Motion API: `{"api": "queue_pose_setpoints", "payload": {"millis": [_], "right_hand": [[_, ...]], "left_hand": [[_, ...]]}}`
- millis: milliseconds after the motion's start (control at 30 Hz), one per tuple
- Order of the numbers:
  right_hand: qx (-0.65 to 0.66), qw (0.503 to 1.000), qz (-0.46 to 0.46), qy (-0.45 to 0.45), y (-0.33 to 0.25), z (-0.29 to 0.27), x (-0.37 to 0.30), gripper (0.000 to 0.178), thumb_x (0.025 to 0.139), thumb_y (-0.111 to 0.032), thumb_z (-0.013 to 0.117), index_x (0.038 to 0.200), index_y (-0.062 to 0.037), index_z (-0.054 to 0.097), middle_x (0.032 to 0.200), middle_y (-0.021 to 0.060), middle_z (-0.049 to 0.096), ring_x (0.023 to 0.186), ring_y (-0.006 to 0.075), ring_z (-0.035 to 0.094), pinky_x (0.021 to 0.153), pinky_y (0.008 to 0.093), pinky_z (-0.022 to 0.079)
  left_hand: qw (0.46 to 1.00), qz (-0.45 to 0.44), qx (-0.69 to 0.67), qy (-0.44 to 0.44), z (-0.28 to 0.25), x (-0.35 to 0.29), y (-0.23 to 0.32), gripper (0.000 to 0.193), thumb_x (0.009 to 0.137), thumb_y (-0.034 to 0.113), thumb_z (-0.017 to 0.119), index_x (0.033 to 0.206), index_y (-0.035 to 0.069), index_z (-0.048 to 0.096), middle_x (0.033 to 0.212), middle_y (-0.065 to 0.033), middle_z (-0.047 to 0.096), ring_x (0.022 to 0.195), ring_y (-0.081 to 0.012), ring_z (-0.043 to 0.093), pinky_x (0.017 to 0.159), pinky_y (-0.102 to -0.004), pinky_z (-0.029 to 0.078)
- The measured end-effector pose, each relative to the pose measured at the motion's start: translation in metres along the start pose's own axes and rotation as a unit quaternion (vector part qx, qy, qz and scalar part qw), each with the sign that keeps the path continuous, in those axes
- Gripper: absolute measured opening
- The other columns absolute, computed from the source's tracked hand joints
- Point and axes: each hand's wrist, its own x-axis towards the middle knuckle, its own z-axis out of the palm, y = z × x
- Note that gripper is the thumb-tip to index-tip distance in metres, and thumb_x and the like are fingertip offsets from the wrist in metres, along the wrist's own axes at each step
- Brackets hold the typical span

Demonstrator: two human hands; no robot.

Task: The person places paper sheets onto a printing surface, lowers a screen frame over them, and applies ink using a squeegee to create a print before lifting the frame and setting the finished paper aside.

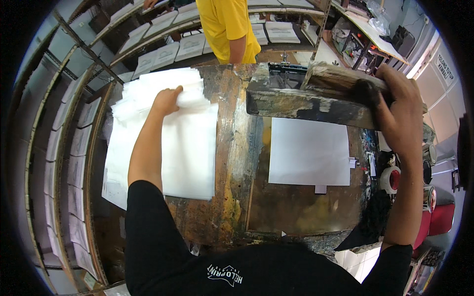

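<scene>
On the left, my left hand (168, 100) lies on a broad, loosely layered stack of white paper (190, 148), its fingers curled in against the upper sheets. My right hand (399, 106) is wrapped round the right end of a paint-stained wooden screen-printing frame (306, 106), which is tilted up at the far side of the board. A rough wooden block, like a squeegee handle (335, 79), sits in the frame under the same hand. Below the frame, one white sheet (309, 153) lies flat on the stained brown board (296, 212). The frame's mesh is hidden from here.
Small paper tabs (321, 189) touch the sheet's edges. Tape rolls (391, 179), tins (429, 198) and a black cloth (374, 219) crowd the right side. Racks of printed sheets (81, 148) stand left and behind. A person in a yellow shirt (224, 29) stands beyond the table.
</scene>
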Motion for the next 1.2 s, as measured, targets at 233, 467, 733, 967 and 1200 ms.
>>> {"api": "queue_pose_setpoints", "payload": {"millis": [233, 467, 733, 967, 1200], "right_hand": [[-0.016, 0.998, -0.059, 0.032, 0.007, 0.003, 0.002, 0.049, 0.096, -0.046, 0.065, 0.106, 0.0019, 0.064, 0.091, 0.0239, 0.062, 0.089, 0.0468, 0.060, 0.081, 0.0477, 0.046], [-0.007, 0.995, -0.073, 0.062, 0.000, 0.007, -0.014, 0.048, 0.091, -0.040, 0.068, 0.116, 0.0015, 0.068, 0.099, 0.0244, 0.068, 0.095, 0.0455, 0.064, 0.086, 0.0501, 0.048], [0.007, 0.996, -0.060, 0.067, 0.003, 0.008, -0.011, 0.045, 0.095, -0.039, 0.067, 0.119, -0.0013, 0.071, 0.096, 0.0240, 0.071, 0.098, 0.0445, 0.066, 0.093, 0.0515, 0.046], [-0.013, 0.996, -0.064, 0.054, 0.000, 0.009, -0.028, 0.045, 0.093, -0.035, 0.068, 0.119, 0.0006, 0.069, 0.108, 0.0196, 0.072, 0.106, 0.0399, 0.066, 0.096, 0.0486, 0.045], [-0.032, 0.994, -0.063, 0.089, -0.005, 0.008, -0.026, 0.052, 0.097, -0.043, 0.065, 0.128, -0.0024, 0.070, 0.110, 0.0188, 0.073, 0.108, 0.0362, 0.067, 0.095, 0.0479, 0.046]], "left_hand": [[0.944, -0.046, 0.072, 0.319, 0.006, -0.016, 0.032, 0.132, 0.071, 0.055, 0.094, 0.173, 0.017, 0.018, 0.172, -0.0214, 0.032, 0.161, -0.0449, 0.023, 0.126, -0.0738, 0.008], [0.954, -0.288, -0.046, 0.074, 0.057, -0.190, 0.045, 0.109, 0.093, 0.082, 0.054, 0.171, 0.010, 0.027, 0.174, -0.0275, 0.022, 0.162, -0.0493, 0.015, 0.128, -0.0686, 0.007], [0.955, -0.284, -0.052, 0.067, 0.085, -0.183, 0.090, 0.110, 0.093, 0.090, 0.038, 0.172, 0.014, 0.026, 0.178, -0.0268, 0.006, 0.164, -0.0480, -0.002, 0.125, -0.0707, -0.008], [0.966, -0.241, -0.088, 0.005, 0.075, -0.157, 0.117, 0.105, 0.095, 0.086, 0.042, 0.172, 0.017, 0.026, 0.177, -0.0281, 0.008, 0.163, -0.0512, 0.001, 0.121, -0.0772, -0.006], [0.968, -0.078, -0.065, 0.228, 0.027, -0.171, 0.186, 0.078, 0.104, 0.063, 0.057, 0.165, 0.016, 0.043, 0.175, -0.0171, 0.029, 0.163, -0.0424, 0.020, 0.124, -0.0757, 0.000]]}}
